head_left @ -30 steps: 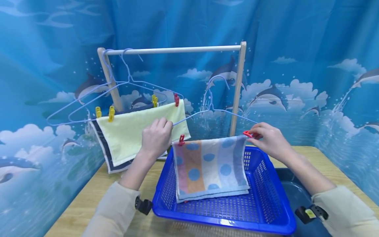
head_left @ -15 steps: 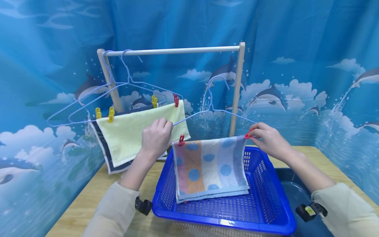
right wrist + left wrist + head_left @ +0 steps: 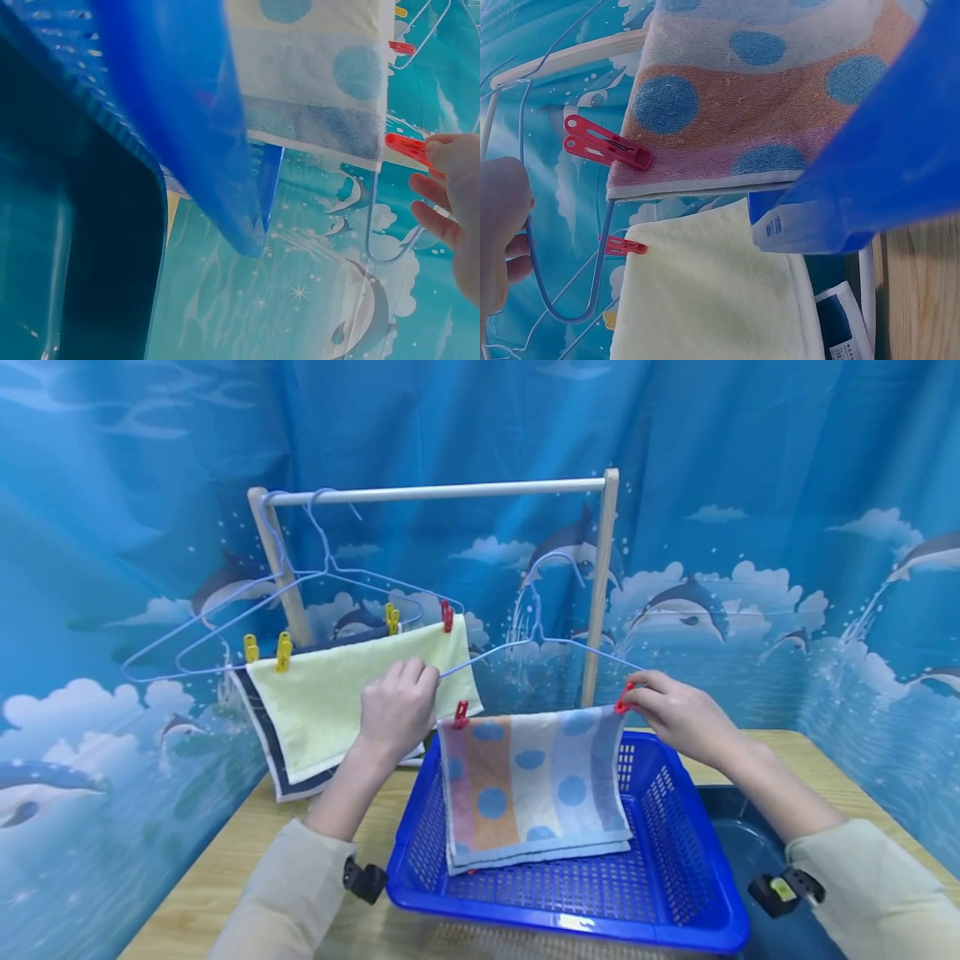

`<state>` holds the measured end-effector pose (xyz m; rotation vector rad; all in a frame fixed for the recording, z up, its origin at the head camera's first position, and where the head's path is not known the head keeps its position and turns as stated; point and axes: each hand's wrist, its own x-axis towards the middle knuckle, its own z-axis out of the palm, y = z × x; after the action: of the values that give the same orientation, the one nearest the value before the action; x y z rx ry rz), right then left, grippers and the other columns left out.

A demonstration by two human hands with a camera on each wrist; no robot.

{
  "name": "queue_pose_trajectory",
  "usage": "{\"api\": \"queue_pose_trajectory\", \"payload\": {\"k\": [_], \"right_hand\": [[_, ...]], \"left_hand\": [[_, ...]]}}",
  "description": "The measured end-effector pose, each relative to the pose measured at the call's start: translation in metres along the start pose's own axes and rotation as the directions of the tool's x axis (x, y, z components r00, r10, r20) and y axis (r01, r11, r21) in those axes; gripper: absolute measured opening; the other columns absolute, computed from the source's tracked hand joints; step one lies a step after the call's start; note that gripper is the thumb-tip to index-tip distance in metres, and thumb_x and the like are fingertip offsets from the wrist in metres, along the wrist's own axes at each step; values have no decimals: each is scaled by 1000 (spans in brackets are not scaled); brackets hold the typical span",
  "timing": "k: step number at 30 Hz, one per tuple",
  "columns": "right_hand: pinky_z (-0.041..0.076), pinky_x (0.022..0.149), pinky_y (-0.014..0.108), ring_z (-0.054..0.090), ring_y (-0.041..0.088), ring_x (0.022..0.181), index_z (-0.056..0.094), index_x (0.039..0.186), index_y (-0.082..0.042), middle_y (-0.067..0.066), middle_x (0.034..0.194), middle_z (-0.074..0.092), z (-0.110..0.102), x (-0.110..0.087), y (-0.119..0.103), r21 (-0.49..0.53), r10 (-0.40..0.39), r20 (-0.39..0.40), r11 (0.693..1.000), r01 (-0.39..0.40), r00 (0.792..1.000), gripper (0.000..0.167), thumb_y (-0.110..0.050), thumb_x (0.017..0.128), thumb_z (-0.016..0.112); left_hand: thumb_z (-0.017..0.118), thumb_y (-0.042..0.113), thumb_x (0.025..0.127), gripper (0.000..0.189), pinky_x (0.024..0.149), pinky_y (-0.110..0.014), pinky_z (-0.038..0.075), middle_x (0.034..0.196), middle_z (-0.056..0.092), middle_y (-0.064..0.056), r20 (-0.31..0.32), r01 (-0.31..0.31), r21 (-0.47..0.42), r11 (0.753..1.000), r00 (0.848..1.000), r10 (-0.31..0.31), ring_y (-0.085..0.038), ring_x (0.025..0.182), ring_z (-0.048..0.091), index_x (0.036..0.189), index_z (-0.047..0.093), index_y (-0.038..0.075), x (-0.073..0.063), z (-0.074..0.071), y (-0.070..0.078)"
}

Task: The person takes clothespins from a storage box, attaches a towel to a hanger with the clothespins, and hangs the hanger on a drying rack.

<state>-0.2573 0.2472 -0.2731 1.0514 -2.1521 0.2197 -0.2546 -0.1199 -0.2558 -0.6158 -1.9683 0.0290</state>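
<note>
My left hand [image 3: 397, 710] grips the left arm of a light-blue wire hanger [image 3: 536, 631], whose hook points up. Over the hanger's lower bar drapes a striped towel with blue dots [image 3: 536, 777]. One red clothespin [image 3: 461, 715] fastens the towel's left end; it shows again as the red clothespin [image 3: 606, 142] in the left wrist view. At the towel's upper right corner, my right hand [image 3: 678, 714] pinches a second red clothespin [image 3: 624, 698] between thumb and fingers. In the right wrist view this clothespin [image 3: 409, 148] has its tip right at the towel's edge.
A blue perforated basket [image 3: 570, 920] stands under the towel, with a dark basin [image 3: 738, 827] to its right. Behind, a drying rack [image 3: 442, 491] bears two hangers with a pale yellow towel [image 3: 337, 693] and a dark one [image 3: 262, 735], clipped by yellow and red clothespins.
My right hand has brought the red clothespin slightly down and turned it from nearly level to steep at the towel's right corner. My left hand has stayed on the hanger.
</note>
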Motion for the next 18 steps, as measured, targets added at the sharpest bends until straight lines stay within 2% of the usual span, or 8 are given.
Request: {"api": "queue_pose_trajectory", "payload": {"k": [3, 7, 13, 18], "right_hand": [[51, 57, 36, 61, 23, 75, 66, 93, -6, 13, 101, 60, 2, 0, 4, -29, -94, -8, 995, 94, 995, 24, 9, 74, 67], [50, 54, 35, 61, 23, 70, 65, 95, -6, 14, 103, 59, 4, -2, 7, -69, -134, 3, 989, 134, 991, 29, 11, 71, 68], [49, 51, 35, 62, 27, 75, 63, 98, -5, 16, 105, 60, 5, -4, 7, -92, -97, -5, 991, 96, 995, 32, 12, 71, 68], [52, 56, 39, 63, 27, 81, 62, 106, -2, 14, 100, 63, 4, -4, 5, -96, -7, -12, 995, 6, 1000, 36, 4, 72, 72]], "left_hand": [[64, 5, 81, 3, 36, -31, 38, 77, 59, -9, -2, -3, 5, 1000, 1000, 3, -22, 58, 52, 81, 63, 2, 0, 0, 0], [64, 6, 81, 5, 37, -31, 39, 77, 59, -9, 8, -5, 9, 1000, 1000, 5, -22, 59, 52, 82, 63, 2, 0, 0, 0], [65, 7, 81, 5, 37, -31, 40, 78, 59, -9, 20, -1, 14, 1000, 1000, 0, -22, 58, 52, 83, 63, 2, 0, -1, 0], [65, 6, 80, 6, 38, -31, 40, 78, 59, -9, 26, 2, 13, 1000, 1000, -2, -22, 59, 52, 84, 63, 2, 0, -1, 1]]}}
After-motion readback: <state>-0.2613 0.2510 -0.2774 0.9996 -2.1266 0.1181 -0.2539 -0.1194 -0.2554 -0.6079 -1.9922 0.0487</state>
